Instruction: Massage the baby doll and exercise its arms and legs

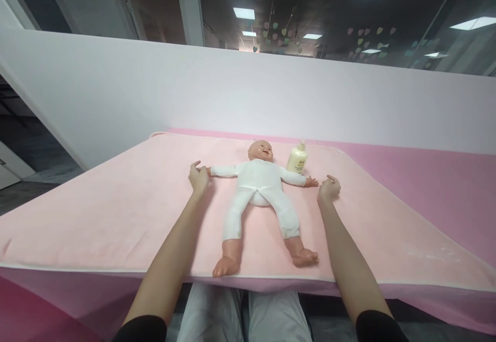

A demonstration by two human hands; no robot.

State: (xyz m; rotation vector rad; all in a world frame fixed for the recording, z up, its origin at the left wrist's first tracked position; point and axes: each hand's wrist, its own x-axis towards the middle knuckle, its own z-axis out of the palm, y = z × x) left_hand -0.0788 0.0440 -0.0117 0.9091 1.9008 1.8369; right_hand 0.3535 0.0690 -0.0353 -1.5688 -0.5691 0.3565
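A baby doll (pixel 259 176) in a white suit lies on its back on a pink towel (pixel 116 213), arms spread, bare feet toward me. My left hand (pixel 199 177) is closed round the doll's hand on the left side. My right hand (pixel 329 188) sits at the doll's other hand, fingers curled around or against it. A cream lotion bottle (pixel 297 157) stands upright just beyond the doll's arm on the right, near its head.
The towel covers a pink table (pixel 434 176) whose near edge is at my lap. A white partition wall (pixel 248 94) rises right behind the table. An open floor area lies to the left.
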